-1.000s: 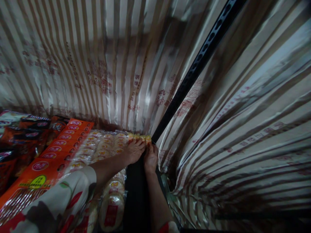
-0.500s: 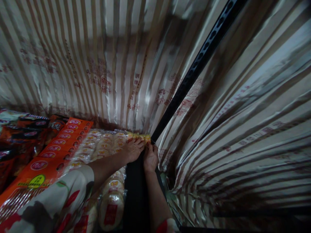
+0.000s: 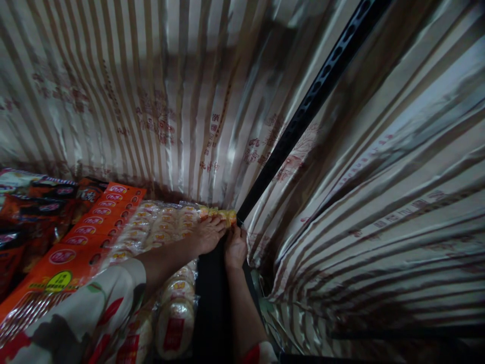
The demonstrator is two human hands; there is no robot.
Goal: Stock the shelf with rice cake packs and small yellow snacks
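Observation:
My left hand (image 3: 206,233) and my right hand (image 3: 235,246) meet at the far right corner of a shelf, both gripping a clear pack of round yellow snacks (image 3: 217,214) by the foot of a black perforated upright post (image 3: 303,111). The left hand's fingers curl over the pack's near edge. My right hand pinches the same pack from the right, close to the post. More clear packs of round crackers (image 3: 162,227) lie to the left of the hands, under my left forearm.
Orange snack packs (image 3: 87,232) lie in a row further left, with dark red bags (image 3: 34,212) beyond them. A striped shiny curtain (image 3: 170,101) hangs behind and to the right. Round cracker packs (image 3: 175,323) sit lower down. A dark shelf surface (image 3: 212,298) runs between my arms.
Both hands stay at the shelf corner on the same pack. The view shifts slightly and my right hand edges a little up toward the post.

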